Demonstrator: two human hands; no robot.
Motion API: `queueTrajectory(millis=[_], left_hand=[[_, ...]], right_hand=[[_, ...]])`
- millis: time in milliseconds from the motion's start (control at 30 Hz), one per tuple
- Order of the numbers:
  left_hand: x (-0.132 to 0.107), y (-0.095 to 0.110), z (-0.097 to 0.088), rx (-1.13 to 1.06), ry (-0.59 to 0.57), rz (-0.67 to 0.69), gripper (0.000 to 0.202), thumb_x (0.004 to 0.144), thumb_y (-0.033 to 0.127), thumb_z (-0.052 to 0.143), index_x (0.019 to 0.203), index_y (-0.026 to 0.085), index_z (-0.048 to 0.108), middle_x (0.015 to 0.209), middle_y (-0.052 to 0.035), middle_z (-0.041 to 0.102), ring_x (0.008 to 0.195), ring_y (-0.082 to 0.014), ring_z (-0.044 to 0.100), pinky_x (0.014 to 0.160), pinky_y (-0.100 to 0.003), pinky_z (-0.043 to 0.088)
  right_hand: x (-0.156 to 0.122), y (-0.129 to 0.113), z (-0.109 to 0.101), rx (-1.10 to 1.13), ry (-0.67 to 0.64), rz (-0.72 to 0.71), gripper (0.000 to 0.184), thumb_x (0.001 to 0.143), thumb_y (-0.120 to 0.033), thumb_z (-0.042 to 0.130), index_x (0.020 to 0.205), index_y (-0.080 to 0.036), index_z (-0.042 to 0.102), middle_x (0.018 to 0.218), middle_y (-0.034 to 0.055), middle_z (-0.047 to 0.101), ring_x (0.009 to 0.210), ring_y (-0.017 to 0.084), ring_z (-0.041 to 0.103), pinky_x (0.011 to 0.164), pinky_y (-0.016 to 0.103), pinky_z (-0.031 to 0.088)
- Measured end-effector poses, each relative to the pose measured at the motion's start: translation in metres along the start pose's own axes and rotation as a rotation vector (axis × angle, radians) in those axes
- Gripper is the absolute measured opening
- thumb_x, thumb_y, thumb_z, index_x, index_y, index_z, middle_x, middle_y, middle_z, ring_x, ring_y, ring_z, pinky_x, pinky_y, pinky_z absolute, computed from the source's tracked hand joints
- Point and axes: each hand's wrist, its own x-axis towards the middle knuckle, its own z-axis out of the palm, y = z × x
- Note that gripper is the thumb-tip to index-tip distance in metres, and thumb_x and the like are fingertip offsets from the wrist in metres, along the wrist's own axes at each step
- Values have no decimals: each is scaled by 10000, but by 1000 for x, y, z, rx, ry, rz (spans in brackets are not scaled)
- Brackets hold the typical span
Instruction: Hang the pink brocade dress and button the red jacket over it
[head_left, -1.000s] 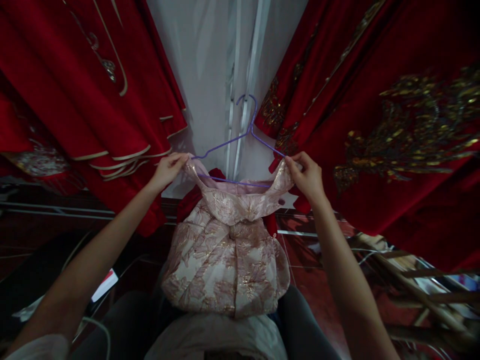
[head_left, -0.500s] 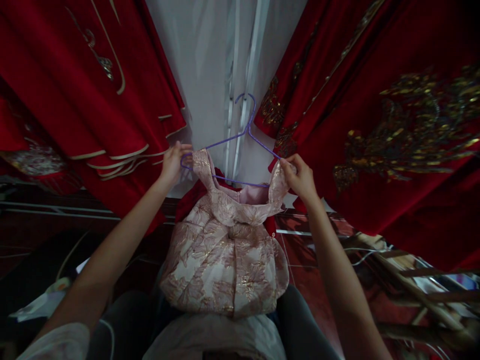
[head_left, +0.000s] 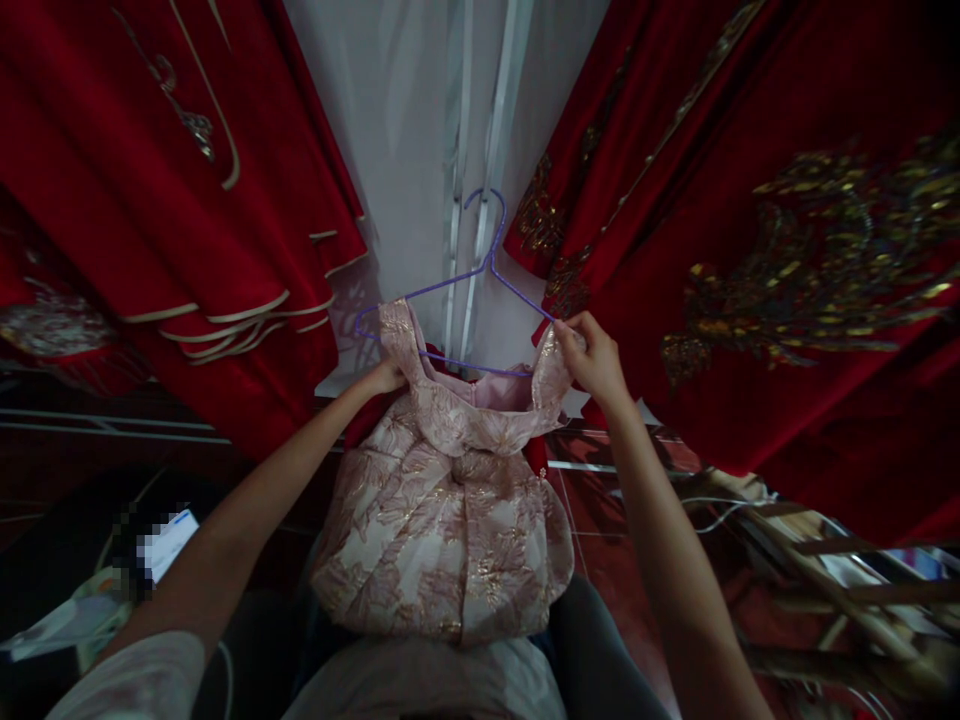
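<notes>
A small pink brocade dress [head_left: 442, 520] with gold leaf pattern hangs in front of me on a purple wire hanger [head_left: 450, 290]. My right hand [head_left: 592, 355] pinches the dress's right shoulder strap where it meets the hanger's end. My left hand [head_left: 386, 380] is lower, at the left side of the bodice just under the left strap; its fingers are tucked behind the fabric. The left strap sits over the hanger's left arm. The skirt rests against my lap.
Red velvet garments with gold trim [head_left: 187, 200] hang at the left, and red ones with heavy gold embroidery [head_left: 787, 260] at the right. Between them shows a white wall [head_left: 405, 150] with grey strips. A wooden frame [head_left: 840, 580] lies at lower right, papers [head_left: 161, 545] at lower left.
My left hand has dropped from the hanger's left end to the bodice side. The left strap now sits on the hanger. My right hand has stayed at the right strap.
</notes>
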Motion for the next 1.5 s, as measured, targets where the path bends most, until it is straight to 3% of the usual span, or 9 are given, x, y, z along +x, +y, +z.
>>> queueTrajectory(millis=[300, 433, 533, 633, 733, 833, 967, 1300, 1500], left_hand=[[-6, 2, -50, 187, 14, -105, 283, 540, 449, 753, 627, 207, 637, 785, -80, 687, 946, -297, 620, 880, -382, 450], [-12, 11, -76, -112, -11, -259, 401, 582, 536, 714, 782, 189, 682, 864, -60, 708, 852, -233, 637, 861, -357, 474], [-9, 27, -91, -412, 141, -388, 408, 604, 499, 717, 851, 180, 658, 822, -40, 691, 753, -183, 630, 786, -321, 494], [6, 55, -100, -489, 263, -370, 356, 640, 463, 693, 842, 179, 625, 755, -16, 651, 676, -156, 595, 693, -289, 491], [23, 97, -101, -213, 326, -259, 317, 704, 477, 632, 750, 165, 603, 668, -6, 590, 622, -148, 540, 618, -260, 445], [29, 145, -93, 210, 363, -95, 305, 777, 456, 564, 746, 156, 612, 700, -32, 593, 714, -184, 568, 702, -289, 441], [18, 189, -80, 665, 368, -28, 380, 848, 488, 464, 945, 161, 631, 860, -101, 642, 909, -282, 599, 843, -387, 423], [-3, 170, -100, 903, 361, -307, 391, 835, 454, 474, 992, 133, 631, 954, -205, 651, 977, -359, 602, 834, -467, 438], [10, 196, -62, 590, 399, 13, 332, 871, 458, 450, 902, 163, 599, 781, -96, 630, 858, -253, 608, 788, -353, 446]], right_hand=[[0, -1, -4, 11, -8, -22, 335, 890, -518, 461, 796, -205, 535, 727, 9, 614, 635, 129, 540, 639, 234, 390], [0, -2, -5, 12, -17, -29, 337, 894, -511, 456, 789, -200, 531, 714, 10, 598, 634, 134, 531, 632, 236, 382], [0, -1, -6, 5, -31, -24, 338, 894, -515, 452, 792, -201, 529, 708, 6, 591, 621, 132, 520, 619, 234, 373], [0, -2, -10, -12, -36, -26, 340, 895, -517, 444, 792, -203, 527, 709, 3, 590, 612, 129, 516, 610, 232, 366], [0, -8, -18, -45, -29, -34, 337, 894, -512, 449, 788, -202, 531, 700, 0, 591, 593, 123, 511, 601, 230, 358], [-2, -19, -30, -86, -37, -49, 333, 886, -508, 472, 769, -202, 534, 682, -2, 590, 582, 121, 513, 585, 228, 347], [-8, -31, -39, -127, -64, -52, 329, 877, -508, 493, 758, -205, 540, 654, -4, 585, 568, 123, 510, 563, 231, 332], [-6, -34, -36, -95, -102, -61, 342, 875, -508, 502, 737, -197, 536, 608, -15, 553, 532, 106, 469, 534, 227, 312], [-6, -40, -42, -58, -115, -70, 345, 877, -506, 498, 729, -196, 526, 596, -13, 548, 528, 103, 447, 549, 228, 323]])
